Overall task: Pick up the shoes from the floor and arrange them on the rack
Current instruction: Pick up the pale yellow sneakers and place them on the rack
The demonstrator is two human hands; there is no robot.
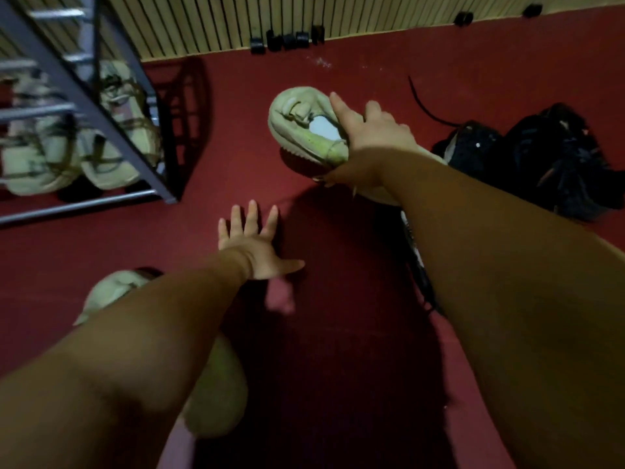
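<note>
Gripping the pale green sneaker (299, 130) at upper centre by its collar, our right hand (370, 138) curls round it; our left hand (253, 247) is spread above the red floor (372, 62). Held from one side, it may tip and drop before the rack (84, 96), upper left.

Left forearm (135, 333) and right forearm (507, 265): bare up to the frame edge. Right hand (368, 137): long pointed nails; thumb nail looks dark, possibly polished, but blur limits certainty. Left hand (252, 247): nails pale, detail soft.
</note>
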